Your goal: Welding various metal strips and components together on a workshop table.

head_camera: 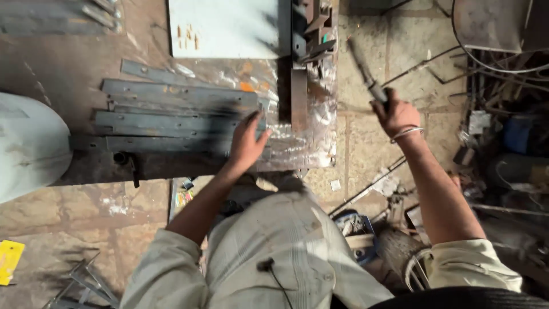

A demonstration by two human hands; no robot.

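My left hand (247,143) rests flat, fingers spread, on the right ends of several long grey steel bars (177,114) lying side by side on a worn metal workbench (68,74). My right hand (396,114) is raised to the right of the bench and grips the handle of a blurred hammer-like tool (361,66) that points up and left. A bracelet circles that wrist. An upright steel piece (298,100) stands just right of my left hand, below a dark metal fixture (311,28).
A pale blue sheet (229,28) lies at the back of the bench. Crinkled clear plastic (303,137) covers the bench's right end. A pale rounded object (28,143) sits at the left. Cables, scrap and tools (503,114) crowd the stone floor on the right.
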